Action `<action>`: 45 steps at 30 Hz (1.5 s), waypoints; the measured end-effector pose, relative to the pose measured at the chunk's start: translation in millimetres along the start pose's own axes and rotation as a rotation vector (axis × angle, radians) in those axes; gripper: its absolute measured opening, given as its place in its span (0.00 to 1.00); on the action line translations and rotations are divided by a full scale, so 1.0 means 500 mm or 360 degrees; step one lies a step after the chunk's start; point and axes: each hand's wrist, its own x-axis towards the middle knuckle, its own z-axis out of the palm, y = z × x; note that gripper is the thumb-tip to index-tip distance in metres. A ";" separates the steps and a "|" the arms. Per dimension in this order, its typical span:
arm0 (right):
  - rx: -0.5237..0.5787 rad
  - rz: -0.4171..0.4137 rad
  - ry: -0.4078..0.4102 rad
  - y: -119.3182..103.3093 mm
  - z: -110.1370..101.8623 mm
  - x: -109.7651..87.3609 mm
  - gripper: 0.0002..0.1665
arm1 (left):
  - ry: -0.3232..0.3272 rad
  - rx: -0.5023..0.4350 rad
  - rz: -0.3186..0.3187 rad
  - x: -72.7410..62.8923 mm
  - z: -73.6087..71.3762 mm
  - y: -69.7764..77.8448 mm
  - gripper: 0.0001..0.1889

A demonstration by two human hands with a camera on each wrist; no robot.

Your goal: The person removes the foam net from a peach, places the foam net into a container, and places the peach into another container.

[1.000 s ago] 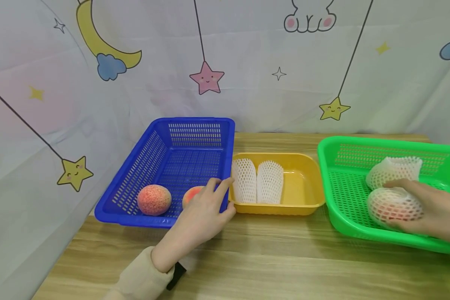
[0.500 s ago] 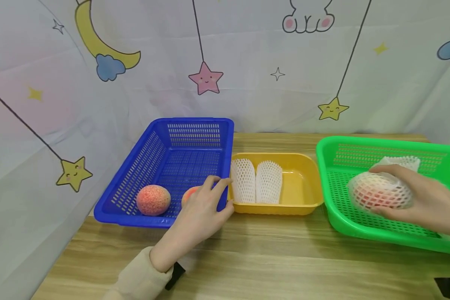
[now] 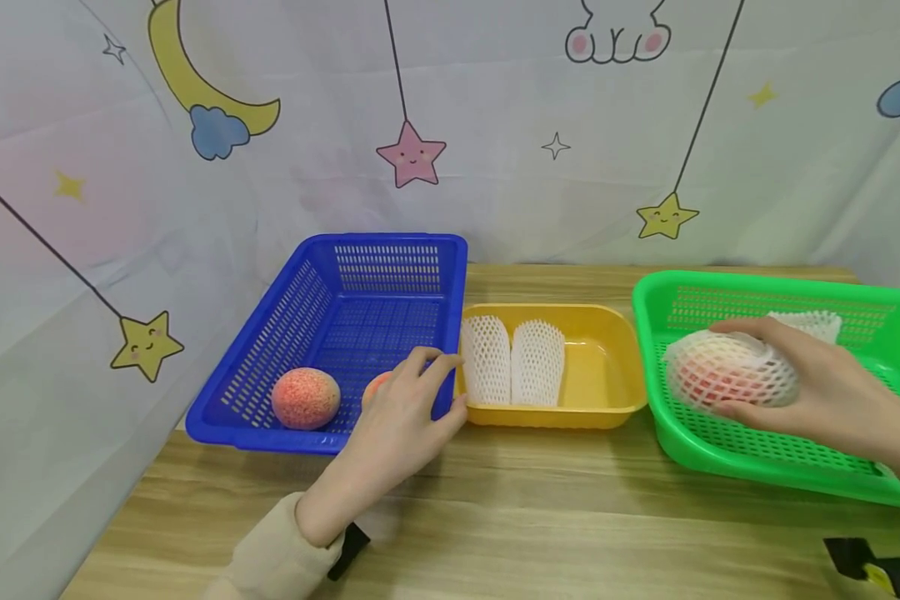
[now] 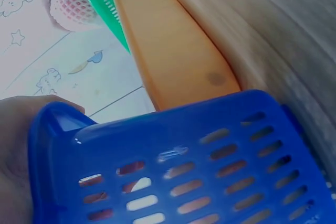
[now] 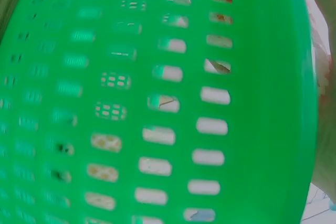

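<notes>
My right hand (image 3: pixel 832 392) grips a peach in a white foam net (image 3: pixel 731 371), fingers over the top and thumb along the near side, above the left part of the green basket (image 3: pixel 720 462). Another white foam net (image 3: pixel 810 325) shows behind that hand in the basket, mostly covered by it. My left hand (image 3: pixel 401 417) holds the front right corner of the blue basket (image 3: pixel 270 437), with fingers curled over the rim. One bare peach (image 3: pixel 306 398) lies inside the blue basket; a second peach (image 3: pixel 375 387) is partly hidden behind the left hand.
Between the baskets stands a yellow tray (image 3: pixel 607 367) with two foam nets (image 3: pixel 537 362) lying in its left half. All three containers sit on a wooden table (image 3: pixel 532 517). A printed cloth (image 3: pixel 510 92) hangs behind. The green basket's wall (image 5: pixel 268 103) fills the right wrist view.
My right hand has lifted the netted peach from the right side of the green basket and carried it left and slightly up. The left hand has stayed at the blue basket's corner.
</notes>
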 end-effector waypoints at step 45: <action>0.0060 -0.0317 0.0197 -0.100 0.007 0.012 0.51 | 0.0116 0.0075 0.0268 0.004 0.006 0.057 0.16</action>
